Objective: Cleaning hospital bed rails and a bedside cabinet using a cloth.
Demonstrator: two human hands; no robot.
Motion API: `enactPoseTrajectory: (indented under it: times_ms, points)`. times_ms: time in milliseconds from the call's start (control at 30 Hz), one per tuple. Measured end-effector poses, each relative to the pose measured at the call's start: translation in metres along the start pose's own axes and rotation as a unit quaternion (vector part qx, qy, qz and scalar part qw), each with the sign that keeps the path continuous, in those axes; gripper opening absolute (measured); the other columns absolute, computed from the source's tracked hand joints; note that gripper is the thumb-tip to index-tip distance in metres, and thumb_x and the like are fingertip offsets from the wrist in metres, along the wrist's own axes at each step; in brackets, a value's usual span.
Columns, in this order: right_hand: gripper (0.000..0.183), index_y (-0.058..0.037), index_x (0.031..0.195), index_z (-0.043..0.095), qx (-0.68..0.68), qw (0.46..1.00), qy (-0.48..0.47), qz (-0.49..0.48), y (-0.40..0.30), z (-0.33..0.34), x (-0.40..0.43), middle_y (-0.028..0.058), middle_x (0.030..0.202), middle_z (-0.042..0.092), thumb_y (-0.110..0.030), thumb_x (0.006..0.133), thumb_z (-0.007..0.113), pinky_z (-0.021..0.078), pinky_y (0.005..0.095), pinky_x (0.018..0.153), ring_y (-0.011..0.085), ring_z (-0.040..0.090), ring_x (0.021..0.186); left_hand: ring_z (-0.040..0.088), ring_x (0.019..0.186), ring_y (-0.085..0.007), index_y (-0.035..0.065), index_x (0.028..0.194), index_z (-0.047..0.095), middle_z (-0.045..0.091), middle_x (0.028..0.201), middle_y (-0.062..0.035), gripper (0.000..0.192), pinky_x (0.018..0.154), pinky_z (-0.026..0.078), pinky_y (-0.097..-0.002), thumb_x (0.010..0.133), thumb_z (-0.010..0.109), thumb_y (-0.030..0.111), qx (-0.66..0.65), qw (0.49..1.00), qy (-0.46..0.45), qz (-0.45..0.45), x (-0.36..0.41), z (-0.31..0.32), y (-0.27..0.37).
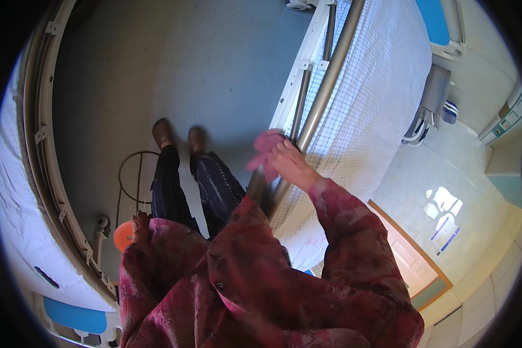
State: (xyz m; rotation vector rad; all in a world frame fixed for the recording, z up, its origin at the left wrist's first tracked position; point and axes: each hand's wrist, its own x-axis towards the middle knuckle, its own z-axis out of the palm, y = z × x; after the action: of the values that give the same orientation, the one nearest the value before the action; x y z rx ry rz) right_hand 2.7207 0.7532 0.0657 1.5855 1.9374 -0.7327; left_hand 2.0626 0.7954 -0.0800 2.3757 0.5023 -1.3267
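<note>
My right hand presses a bunched pink cloth against the metal side rail of a bed. The cloth is slightly blurred and wraps over the rail near its folding strut. Down at the lower left, my left hand has its fingers curled over the edge of a round orange seat, which looks like a stool's. Part of that seat is hidden behind my hand and sleeve. Thin dark metal legs with a ring run from beneath it toward the floor.
White checked bedding covers the bed at my right. A second bed with a raised rail stands at my left, a dark item on its sheet. Beyond the right bed are a grey bedside unit and a wooden-framed door.
</note>
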Motion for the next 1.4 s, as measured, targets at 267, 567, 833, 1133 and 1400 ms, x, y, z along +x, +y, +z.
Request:
enactPoseTrajectory:
  times_ms: [267,567,833,1133,1400]
  points:
    - [0.015,-0.0194,0.091,0.071,-0.043,0.999,-0.013,-0.012,0.192,0.003,0.113,0.0023,0.099,0.066,-0.014,0.082,0.062,0.0404,0.0387,0.108,0.0232,0.059,0.116,0.039,0.129,-0.037,0.006,0.139,0.047,0.05,0.131,-0.0146,0.079,0.105,0.033,-0.0505,0.071,0.074,0.038,0.0,1.0,0.014,-0.004,0.06,-0.077,-0.01]
    - [0.044,-0.0131,0.103,0.08,-0.115,0.984,-0.03,0.131,0.315,-0.051,0.177,0.0126,0.113,0.068,-0.048,0.075,0.076,0.0411,0.0457,0.1,0.0325,0.059,0.114,0.045,0.124,-0.0337,0.0073,0.134,0.053,0.055,0.123,-0.0129,0.063,0.101,0.038,-0.0466,0.08,0.069,0.035,-0.032,0.998,0.045,-0.04,0.126,-0.186,0.002]
    - [0.044,-0.018,0.109,0.075,0.106,0.988,-0.111,-0.032,0.283,-0.058,0.157,0.0107,0.113,0.069,-0.046,0.075,0.078,0.0439,0.046,0.099,0.0309,0.059,0.116,0.05,0.119,-0.0307,0.0084,0.129,0.058,0.061,0.117,-0.0114,0.049,0.097,0.041,-0.0432,0.088,0.065,0.034,-0.053,0.995,0.078,-0.043,0.187,-0.274,-0.024]
    - [0.027,-0.0102,0.093,0.079,-0.102,0.964,0.129,0.207,0.503,-0.156,0.229,0.009,0.115,0.065,-0.033,0.085,0.068,0.047,0.0458,0.092,0.0318,0.055,0.111,0.056,0.114,-0.0273,0.0096,0.124,0.064,0.067,0.109,-0.0097,0.035,0.093,0.046,-0.0394,0.097,0.06,0.031,-0.062,0.987,0.15,0.019,0.259,-0.288,-0.137]
    - [0.025,-0.0164,0.081,0.076,0.016,0.99,0.099,0.098,0.5,-0.219,0.206,0.0072,0.101,0.062,-0.037,0.068,0.082,0.0495,0.0385,0.085,0.0278,0.056,0.1,0.055,0.116,-0.0272,0.0093,0.123,0.065,0.066,0.112,-0.0102,0.034,0.094,0.046,-0.0403,0.097,0.059,0.03,-0.045,0.999,0.026,0.009,0.287,-0.471,-0.202]
